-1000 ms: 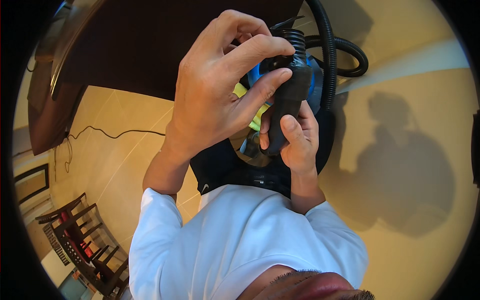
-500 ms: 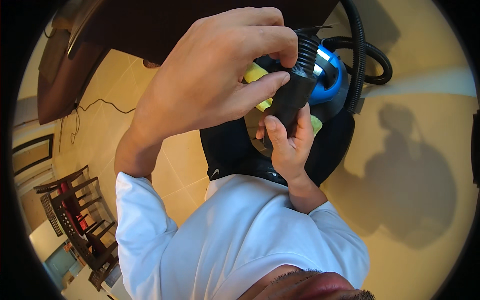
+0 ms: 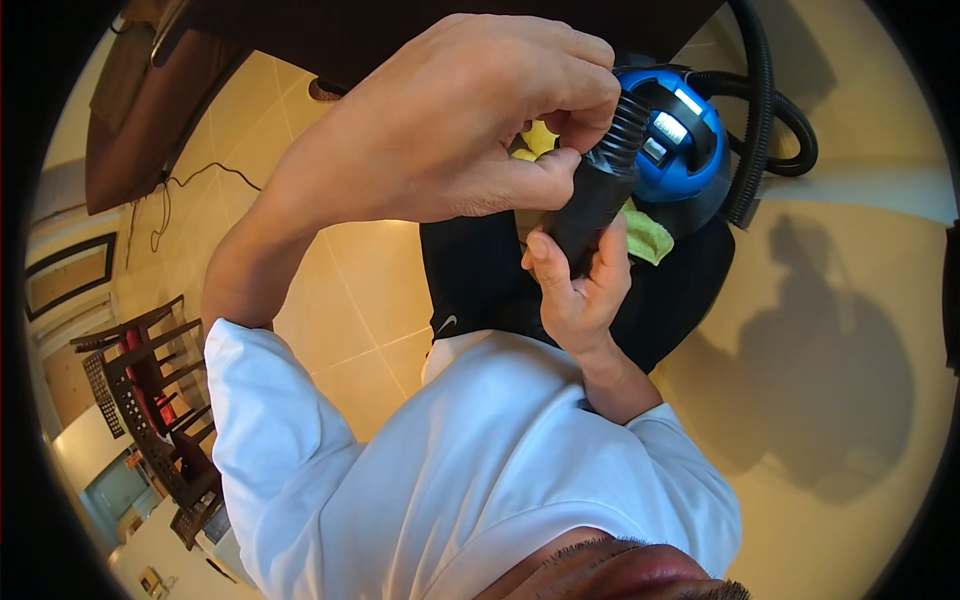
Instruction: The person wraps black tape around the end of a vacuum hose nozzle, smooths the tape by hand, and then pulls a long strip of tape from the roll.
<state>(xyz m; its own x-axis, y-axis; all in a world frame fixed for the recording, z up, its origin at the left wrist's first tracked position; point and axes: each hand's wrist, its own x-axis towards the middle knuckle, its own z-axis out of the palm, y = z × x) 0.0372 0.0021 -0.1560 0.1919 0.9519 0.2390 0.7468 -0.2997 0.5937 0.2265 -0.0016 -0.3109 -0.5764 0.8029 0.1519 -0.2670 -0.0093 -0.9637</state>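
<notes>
My right hand [image 3: 585, 290] grips the lower part of a black hose cuff [image 3: 592, 205], thumb on one side and fingers on the other. Out of the cuff's upper end comes a black ribbed hose [image 3: 628, 125]. Some clear, shiny film-like material [image 3: 598, 160] shows where the two join. Beside that joint, my left hand [image 3: 480, 125] has its thumb and fingertips pinched together; whatever lies between them is too small to make out. A blue and black vacuum cleaner [image 3: 690, 175] stands just beyond the cuff.
A yellow-green cloth [image 3: 648, 238] lies by the vacuum cleaner, and yellow cloth [image 3: 540, 140] shows behind my left hand. More black hose [image 3: 757, 120] loops at the right, near the wall. Dark furniture [image 3: 330, 40] spans the far side. A wooden chair [image 3: 150, 400] and a thin cable [image 3: 215, 170] are at left.
My left thumb and fingers have drawn together and moved slightly off the cuff, to the left. My right hand keeps its grip. The view has shifted a little.
</notes>
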